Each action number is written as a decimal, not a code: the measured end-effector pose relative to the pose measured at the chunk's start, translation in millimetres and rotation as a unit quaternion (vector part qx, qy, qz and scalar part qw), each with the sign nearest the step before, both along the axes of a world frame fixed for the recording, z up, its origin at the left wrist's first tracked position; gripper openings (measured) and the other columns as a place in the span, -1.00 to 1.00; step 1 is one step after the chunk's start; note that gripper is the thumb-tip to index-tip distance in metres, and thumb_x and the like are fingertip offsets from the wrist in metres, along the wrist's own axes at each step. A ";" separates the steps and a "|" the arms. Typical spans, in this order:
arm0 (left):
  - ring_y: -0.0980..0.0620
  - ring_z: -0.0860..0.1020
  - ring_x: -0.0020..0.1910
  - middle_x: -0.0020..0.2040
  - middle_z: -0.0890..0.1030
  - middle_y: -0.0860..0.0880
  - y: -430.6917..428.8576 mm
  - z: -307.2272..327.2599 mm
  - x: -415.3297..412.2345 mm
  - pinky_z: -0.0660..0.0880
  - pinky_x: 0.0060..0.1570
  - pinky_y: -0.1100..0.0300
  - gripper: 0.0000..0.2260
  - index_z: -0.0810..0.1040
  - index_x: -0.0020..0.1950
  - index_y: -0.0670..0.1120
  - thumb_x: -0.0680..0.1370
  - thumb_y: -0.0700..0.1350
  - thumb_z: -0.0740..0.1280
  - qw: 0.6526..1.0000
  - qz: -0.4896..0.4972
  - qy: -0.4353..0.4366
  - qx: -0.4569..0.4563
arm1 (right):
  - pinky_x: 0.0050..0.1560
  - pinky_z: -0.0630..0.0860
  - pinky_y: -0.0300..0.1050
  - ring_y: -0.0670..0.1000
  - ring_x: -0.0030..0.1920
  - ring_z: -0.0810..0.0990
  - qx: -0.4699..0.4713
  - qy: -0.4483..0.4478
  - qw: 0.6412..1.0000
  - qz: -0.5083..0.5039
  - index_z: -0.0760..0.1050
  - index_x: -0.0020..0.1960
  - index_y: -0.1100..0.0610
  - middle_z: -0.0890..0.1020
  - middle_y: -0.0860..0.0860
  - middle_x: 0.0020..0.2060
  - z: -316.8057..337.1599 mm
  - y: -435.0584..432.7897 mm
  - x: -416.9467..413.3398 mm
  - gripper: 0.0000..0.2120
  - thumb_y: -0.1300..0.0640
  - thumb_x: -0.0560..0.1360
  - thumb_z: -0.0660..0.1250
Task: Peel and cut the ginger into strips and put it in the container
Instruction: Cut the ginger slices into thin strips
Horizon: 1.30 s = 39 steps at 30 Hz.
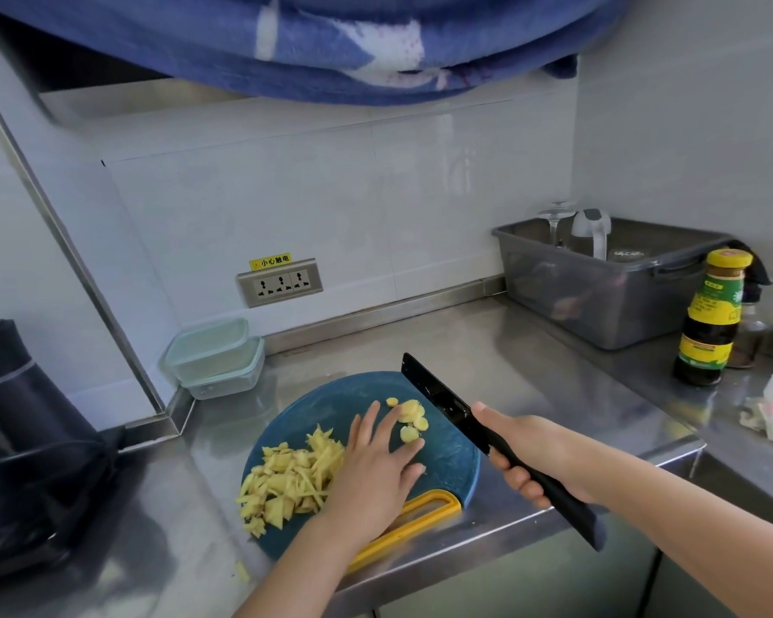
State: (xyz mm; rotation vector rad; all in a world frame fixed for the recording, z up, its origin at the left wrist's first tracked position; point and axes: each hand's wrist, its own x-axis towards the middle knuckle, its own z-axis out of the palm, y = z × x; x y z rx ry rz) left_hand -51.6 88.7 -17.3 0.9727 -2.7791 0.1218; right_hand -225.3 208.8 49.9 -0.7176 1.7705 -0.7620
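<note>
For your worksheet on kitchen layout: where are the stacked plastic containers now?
In the head view, the stacked plastic containers sit at the back left of the counter, against the wall, below-left of the wall socket and beyond the cutting board.

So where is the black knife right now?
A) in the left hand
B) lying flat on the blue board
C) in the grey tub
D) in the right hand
D: the right hand grips the knife by its handle, while the left hand rests open on the cutting board by the ginger slices.
</note>
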 end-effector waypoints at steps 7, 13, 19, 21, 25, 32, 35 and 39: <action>0.00 -0.06 0.53 0.51 0.23 0.06 -3.6 5.3 45.9 -0.35 0.40 0.10 -0.74 0.56 0.24 0.13 0.62 0.04 0.16 0.998 0.023 0.055 -0.022 | -0.58 0.26 -0.25 -0.05 -0.60 0.26 -0.011 0.035 0.999 0.032 0.31 -0.34 0.10 0.35 -0.02 -0.56 -1.9 -6.3 9.1 -0.44 -0.38 0.51 0.08; 0.05 0.03 0.52 0.50 0.25 0.03 -6.3 25.4 66.8 -0.27 0.42 0.20 -0.59 0.33 0.45 0.06 0.60 -0.10 0.22 0.982 0.083 0.170 -0.029 | -0.37 0.39 -0.28 -0.05 -0.36 0.45 -0.067 0.503 0.829 0.234 0.47 -0.17 0.10 0.45 -0.03 -0.37 -6.2 -12.5 27.5 -0.51 -0.30 0.55 0.09; 0.12 -0.46 0.38 0.47 -0.34 0.18 25.4 42.9 50.9 -0.36 0.41 0.09 -0.33 -0.29 0.49 0.24 0.61 -0.09 0.13 0.996 0.048 0.081 0.001 | -0.21 0.45 -0.12 0.05 -0.24 0.48 -0.085 0.645 0.692 0.312 0.53 0.11 0.13 0.50 0.03 -0.21 4.4 -16.6 41.8 -0.58 -0.15 0.62 0.07; 0.07 -0.50 0.37 0.41 -0.42 0.19 30.6 40.1 44.2 -0.39 0.37 0.06 -0.31 -0.25 0.49 0.27 0.59 -0.12 0.15 0.998 0.018 0.051 0.010 | -0.25 0.41 -0.13 0.07 -0.23 0.51 -0.092 0.662 0.671 0.322 0.53 0.12 0.15 0.57 0.06 -0.15 7.7 -19.9 45.3 -0.61 -0.11 0.63 0.07; 0.00 -0.44 0.44 0.45 -0.37 0.15 21.3 31.5 44.1 -0.40 0.38 0.04 -0.35 -0.20 0.51 0.26 0.60 -0.08 0.14 0.999 0.036 0.021 0.005 | -0.28 0.36 -0.11 0.08 -0.26 0.46 -0.099 0.686 0.645 0.321 0.52 0.06 0.14 0.59 0.06 -0.13 15.0 -22.3 45.2 -0.69 -0.04 0.63 0.09; -0.04 -0.33 0.49 0.56 -0.22 -0.02 -5.0 20.7 57.7 -0.32 0.38 0.08 -0.38 -0.09 0.56 0.04 0.60 0.22 0.07 0.987 0.152 0.025 0.043 | -0.22 0.37 -0.12 0.10 -0.08 0.59 -0.089 0.673 0.697 0.229 0.50 0.01 0.07 0.59 0.02 -0.10 18.6 -17.6 15.0 -0.73 -0.08 0.59 0.13; 0.00 -0.16 0.54 0.57 -0.03 -0.01 -3.3 17.7 47.8 -0.29 0.39 0.15 -0.45 0.07 0.55 0.00 0.62 0.19 0.04 0.987 0.151 0.059 0.019 | -0.26 0.39 -0.15 0.05 -0.24 0.50 -0.093 0.632 0.754 0.153 0.40 -0.15 0.06 0.43 -0.05 -0.33 9.2 -22.3 -0.9 -0.70 -0.13 0.59 0.11; 0.18 0.11 0.47 0.43 0.28 0.16 7.8 11.8 22.1 -0.16 0.40 0.30 -0.63 0.31 0.41 0.11 0.61 0.11 0.15 0.990 0.057 0.116 0.047 | -0.33 0.37 -0.18 0.05 -0.29 0.49 -0.075 0.553 0.825 0.085 0.31 -0.33 0.07 0.43 -0.04 -0.36 -9.0 -32.8 -21.7 -0.62 -0.13 0.57 0.16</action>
